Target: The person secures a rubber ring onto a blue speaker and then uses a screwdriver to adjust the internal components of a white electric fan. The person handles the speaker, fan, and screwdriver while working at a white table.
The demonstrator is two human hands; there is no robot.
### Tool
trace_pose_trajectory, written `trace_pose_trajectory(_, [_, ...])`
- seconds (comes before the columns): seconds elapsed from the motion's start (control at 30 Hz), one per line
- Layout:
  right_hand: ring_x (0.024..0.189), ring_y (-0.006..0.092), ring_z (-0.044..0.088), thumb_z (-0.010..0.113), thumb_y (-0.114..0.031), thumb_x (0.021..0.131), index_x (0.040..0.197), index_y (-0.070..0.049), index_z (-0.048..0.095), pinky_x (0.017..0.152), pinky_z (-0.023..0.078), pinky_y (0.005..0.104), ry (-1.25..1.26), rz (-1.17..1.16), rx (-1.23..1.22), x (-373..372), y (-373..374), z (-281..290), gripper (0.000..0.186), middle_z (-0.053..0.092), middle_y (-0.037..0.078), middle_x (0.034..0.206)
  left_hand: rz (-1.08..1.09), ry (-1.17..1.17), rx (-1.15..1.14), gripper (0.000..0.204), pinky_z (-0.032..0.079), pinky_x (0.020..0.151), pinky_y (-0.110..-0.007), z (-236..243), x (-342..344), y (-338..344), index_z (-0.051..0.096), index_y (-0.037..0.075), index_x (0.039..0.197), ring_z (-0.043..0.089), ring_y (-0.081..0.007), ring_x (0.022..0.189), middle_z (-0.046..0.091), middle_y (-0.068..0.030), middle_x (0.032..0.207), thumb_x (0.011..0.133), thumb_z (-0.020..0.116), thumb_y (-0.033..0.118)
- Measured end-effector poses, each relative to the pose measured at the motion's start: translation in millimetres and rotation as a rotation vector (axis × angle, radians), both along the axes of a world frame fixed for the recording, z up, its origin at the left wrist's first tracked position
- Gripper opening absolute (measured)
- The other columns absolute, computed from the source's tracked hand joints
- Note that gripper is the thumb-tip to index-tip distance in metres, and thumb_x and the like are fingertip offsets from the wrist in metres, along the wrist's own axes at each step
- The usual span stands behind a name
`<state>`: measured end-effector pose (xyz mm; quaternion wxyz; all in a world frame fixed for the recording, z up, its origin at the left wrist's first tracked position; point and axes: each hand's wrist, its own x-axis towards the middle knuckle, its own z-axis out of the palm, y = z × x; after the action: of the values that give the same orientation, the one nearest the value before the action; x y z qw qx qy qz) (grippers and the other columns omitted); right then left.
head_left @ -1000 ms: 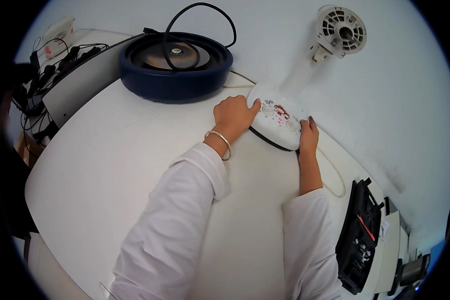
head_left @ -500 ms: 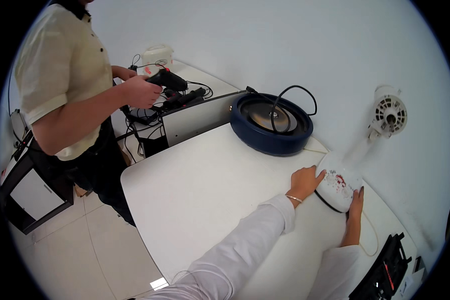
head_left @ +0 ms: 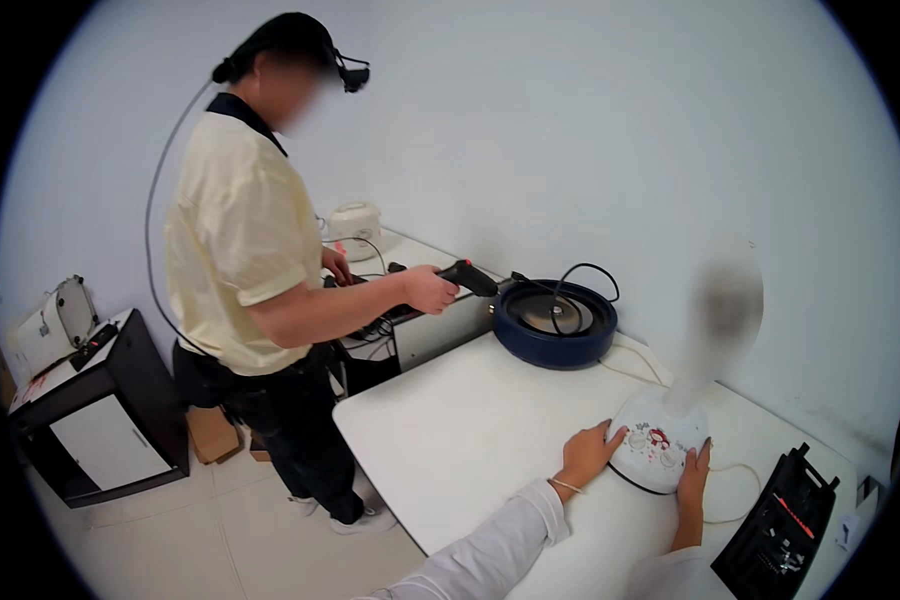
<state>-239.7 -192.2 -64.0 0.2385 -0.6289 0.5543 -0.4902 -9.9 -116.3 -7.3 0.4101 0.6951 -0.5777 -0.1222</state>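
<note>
A white electric fan's rounded base (head_left: 658, 440), printed with a red and grey pattern, stands on the white table. My left hand (head_left: 585, 458) grips its left rim, with the thumb over the top. On the opposite rim rests my right hand (head_left: 694, 480), its fingers bent round the edge. From the base a pale neck rises to the fan's motor head (head_left: 732, 300), which is blurred here; the earlier frame shows a round slotted housing without blades.
A dark blue round appliance (head_left: 542, 350) with a metal plate and black cord sits behind the fan. An open black tool case (head_left: 782, 525) lies at right. A pale cable (head_left: 735, 517) curves beside the base. At left a co-worker holds a black pistol-shaped tool (head_left: 470, 277).
My view has swung up and left, so more of the co-worker shows. The co-worker's tool now appears closer to the blue appliance. Both my hands remain on the fan base.
</note>
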Motion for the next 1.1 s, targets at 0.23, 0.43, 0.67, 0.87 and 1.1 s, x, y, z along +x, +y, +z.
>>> trace_pose_trajectory(0.23, [0.139,0.0305,0.025,0.043,-0.012,0.096,0.142,0.007,0.025,0.113,0.018,0.0345,-0.083,0.061,-0.013,-7,28,9,0.053,0.027,0.023,0.148,-0.045,0.009,0.077,0.059,0.050,0.070,-0.042,20,0,41,0.058,0.006,0.120,0.065,-0.0325,0.080,0.068,-0.0151,0.079,0.090,0.045,0.055])
trace_pose_trajectory(0.43, [0.139,0.0293,0.026,0.045,-0.016,0.097,0.142,0.006,0.027,0.113,0.019,0.0330,-0.099,0.052,-0.038,-24,24,-5,0.053,0.029,0.021,0.148,-0.057,-0.045,0.007,0.059,0.049,0.067,-0.043,1,-9,33,0.056,0.004,0.119,0.064,-0.0312,0.077,0.066,-0.0129,0.073,0.090,0.046,0.054])
trace_pose_trajectory(0.67, [0.136,0.0324,0.031,0.045,-0.021,0.096,0.140,0.005,0.032,0.112,0.022,0.0347,-0.058,-0.014,-0.001,-3,61,27,0.053,0.035,0.022,0.144,-0.033,-0.020,0.020,0.055,0.050,0.060,-0.040,10,-9,46,0.059,0.002,0.112,0.065,-0.0307,0.067,0.066,-0.0138,0.069,0.088,0.052,0.051])
trace_pose_trajectory(0.87, [0.136,0.0313,0.031,0.045,-0.020,0.095,0.140,0.005,0.033,0.112,0.022,0.0348,-0.067,-0.006,-0.030,-7,60,23,0.052,0.035,0.021,0.145,-0.047,0.013,0.021,0.052,0.050,0.059,-0.042,13,-10,48,0.059,0.001,0.104,0.065,-0.0315,0.066,0.065,-0.0141,0.067,0.088,0.052,0.049])
trace_pose_trajectory(1.1, [0.136,0.0309,0.031,0.045,-0.020,0.095,0.139,0.005,0.034,0.112,0.022,0.0346,-0.079,-0.014,-0.013,-6,61,24,0.052,0.036,0.022,0.144,-0.039,0.000,0.011,0.053,0.050,0.059,-0.042,11,-10,48,0.059,0.000,0.106,0.065,-0.0318,0.066,0.065,-0.0141,0.068,0.088,0.051,0.049])
